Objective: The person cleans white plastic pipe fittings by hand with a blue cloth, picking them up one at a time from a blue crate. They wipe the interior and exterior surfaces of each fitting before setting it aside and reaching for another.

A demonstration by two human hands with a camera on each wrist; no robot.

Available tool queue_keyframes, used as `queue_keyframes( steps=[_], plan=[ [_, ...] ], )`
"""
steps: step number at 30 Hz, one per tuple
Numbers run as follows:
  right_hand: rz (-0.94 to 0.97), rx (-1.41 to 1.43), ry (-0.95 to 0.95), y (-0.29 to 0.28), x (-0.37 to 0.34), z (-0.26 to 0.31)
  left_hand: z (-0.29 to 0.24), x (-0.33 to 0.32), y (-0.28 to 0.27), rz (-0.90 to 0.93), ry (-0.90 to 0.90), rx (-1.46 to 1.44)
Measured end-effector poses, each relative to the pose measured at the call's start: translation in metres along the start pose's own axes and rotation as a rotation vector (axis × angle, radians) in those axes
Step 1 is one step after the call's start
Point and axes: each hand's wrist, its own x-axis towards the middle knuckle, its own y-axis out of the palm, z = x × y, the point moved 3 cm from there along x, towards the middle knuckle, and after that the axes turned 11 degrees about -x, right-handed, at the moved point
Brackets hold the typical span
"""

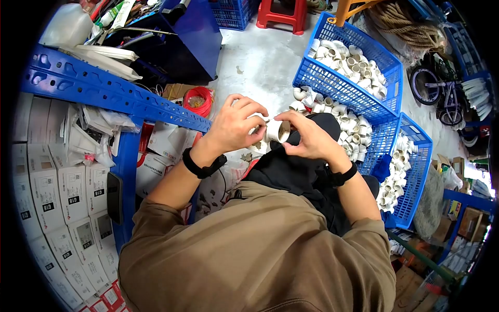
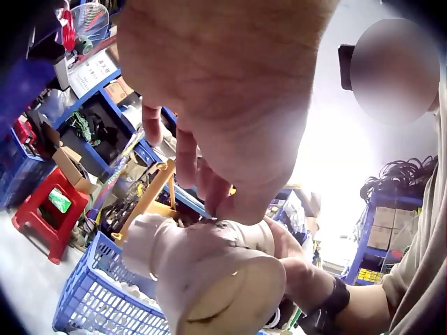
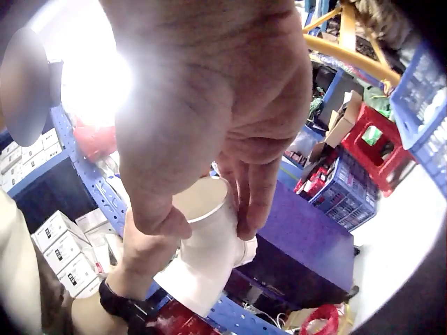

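Both hands meet at a white plastic pipe fitting (image 1: 278, 131), held above the lap. In the right wrist view the fitting (image 3: 209, 255) shows a round open mouth, a wide lower end and a small side branch. My right hand (image 1: 313, 139) pinches it by the rim of that mouth, thumb on one side and fingers on the other. My left hand (image 1: 235, 125) is at its other side with curled fingers. Up close in the left wrist view, the left hand's (image 2: 223, 105) fingertips and thumb come together on dark smudges across the fitting (image 2: 202, 272).
Blue baskets (image 1: 306, 73) of white fittings stand on the right, with more loose fittings (image 1: 356, 138) beside the knee. A blue perforated rack beam (image 1: 114, 88) runs along the left, above stacked white boxes (image 1: 73, 187). Farther off are a red stool (image 1: 282, 15) and a red coil (image 1: 198, 100).
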Motion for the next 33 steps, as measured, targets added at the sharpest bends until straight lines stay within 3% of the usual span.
queue_keyframes(
  steps=[8, 12, 15, 18, 20, 22, 23, 25, 26, 28, 33],
  plan=[
    [0.033, 0.004, 0.033, -0.003, -0.001, 0.004, 0.021, -0.017, -0.004, -0.046, -0.135, -0.127],
    [-0.026, -0.050, -0.036, -0.006, -0.003, 0.003, 0.052, -0.046, -0.003, -0.038, -0.249, -0.119],
    [-0.072, -0.055, -0.064, -0.006, -0.006, 0.004, 0.091, -0.089, 0.014, 0.198, -0.585, 0.008],
    [-0.069, -0.022, -0.015, -0.007, -0.008, 0.003, 0.101, -0.122, 0.024, 0.334, -0.710, 0.214],
    [-0.098, -0.062, -0.014, -0.008, -0.009, 0.002, 0.095, -0.116, 0.022, 0.339, -0.688, 0.150],
    [-0.102, -0.072, 0.021, -0.009, -0.008, 0.004, 0.076, -0.091, 0.015, 0.057, -0.741, -0.300],
    [-0.102, -0.079, 0.050, -0.009, -0.007, 0.004, 0.064, -0.078, 0.012, 0.059, -0.743, -0.301],
    [-0.098, -0.090, 0.078, -0.005, -0.005, 0.002, 0.033, -0.049, 0.003, 0.027, -0.537, -0.430],
    [-0.096, -0.105, 0.104, -0.003, -0.003, 0.000, 0.024, -0.042, 0.000, 0.027, -0.541, -0.426],
    [-0.118, -0.106, 0.084, -0.001, 0.000, -0.001, 0.008, -0.029, -0.001, 0.105, -0.375, -0.157],
    [-0.138, -0.122, 0.078, -0.005, 0.001, 0.006, 0.013, -0.030, 0.008, 0.115, -0.347, -0.155]
  ],
)
